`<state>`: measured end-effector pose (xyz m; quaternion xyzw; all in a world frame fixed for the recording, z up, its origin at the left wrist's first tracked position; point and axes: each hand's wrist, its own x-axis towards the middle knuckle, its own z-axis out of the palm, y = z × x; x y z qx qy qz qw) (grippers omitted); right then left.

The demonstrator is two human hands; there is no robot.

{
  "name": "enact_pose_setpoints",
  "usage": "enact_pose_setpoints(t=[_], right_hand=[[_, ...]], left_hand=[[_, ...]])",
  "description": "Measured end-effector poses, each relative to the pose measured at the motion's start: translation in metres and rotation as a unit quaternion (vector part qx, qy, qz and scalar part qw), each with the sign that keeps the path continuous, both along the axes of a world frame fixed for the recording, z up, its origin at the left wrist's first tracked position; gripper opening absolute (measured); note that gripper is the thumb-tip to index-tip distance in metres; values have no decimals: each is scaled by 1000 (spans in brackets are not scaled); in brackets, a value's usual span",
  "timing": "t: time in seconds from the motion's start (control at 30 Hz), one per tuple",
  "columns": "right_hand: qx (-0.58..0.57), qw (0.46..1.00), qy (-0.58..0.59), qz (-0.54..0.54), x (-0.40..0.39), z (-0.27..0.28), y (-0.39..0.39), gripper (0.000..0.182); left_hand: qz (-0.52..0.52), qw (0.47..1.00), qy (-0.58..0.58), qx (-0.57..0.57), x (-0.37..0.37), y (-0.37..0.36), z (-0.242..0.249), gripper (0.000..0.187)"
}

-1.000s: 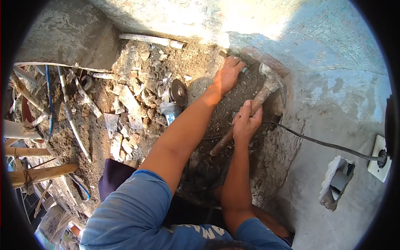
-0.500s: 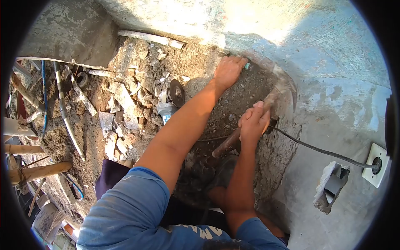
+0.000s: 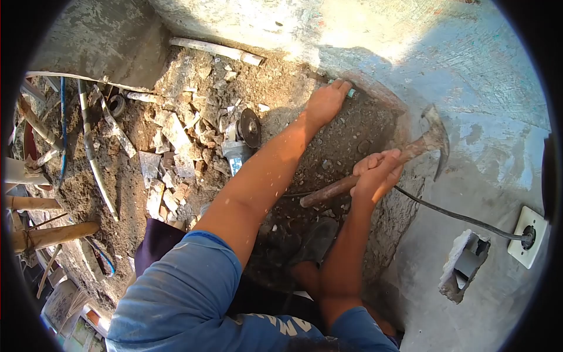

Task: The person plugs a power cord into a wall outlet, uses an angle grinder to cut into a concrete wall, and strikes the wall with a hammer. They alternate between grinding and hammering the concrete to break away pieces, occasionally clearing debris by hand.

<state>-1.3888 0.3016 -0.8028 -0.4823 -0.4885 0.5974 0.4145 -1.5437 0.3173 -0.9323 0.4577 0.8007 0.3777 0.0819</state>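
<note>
My left hand [image 3: 326, 103] is closed around a small turquoise-ended tool [image 3: 351, 93], low against the wall where it meets the dirt; most of the tool is hidden by my fingers. Gripped in my right hand [image 3: 376, 172] is a claw hammer [image 3: 435, 136] with a worn wooden handle. The hammer's head is to the right of the turquoise end, apart from it, in front of the blue wall [image 3: 481, 111]. Its handle end points down and left above the soil.
An angle grinder [image 3: 236, 148] lies among broken tile pieces [image 3: 173, 136] left of my left forearm. A black cable [image 3: 454, 215] runs to a wall outlet [image 3: 528, 237], near a broken-edged wall box [image 3: 466, 264]. Pipes [image 3: 97, 164] and bamboo poles [image 3: 58, 236] are at left.
My right hand has swung the hammer to the right, away from the turquoise end. My left hand stays at nearly the same place, and more of the turquoise piece shows.
</note>
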Motion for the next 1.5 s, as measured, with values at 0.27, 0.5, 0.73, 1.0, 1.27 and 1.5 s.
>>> enact_pose_setpoints(t=[0.27,0.5,0.73,1.0,1.27,1.5], right_hand=[[-148,962,-153,171,4,-49,-12,28],[85,992,72,-51,-1,9,4,34],[-132,979,-97,120,-2,-55,-22,27],[105,988,96,-59,-2,9,6,32],[-82,982,-96,138,-2,-35,-18,25],[182,968,148,-95,-14,32,13,39]], left_hand=[[-15,999,-17,47,-6,-4,0,37],[3,998,-21,57,-4,-3,-4,37],[-25,999,0,30,-7,-6,0,32],[24,998,10,52,-6,-3,1,33],[14,997,-39,69,-10,-2,8,34],[19,998,8,53,-13,-2,11,32]])
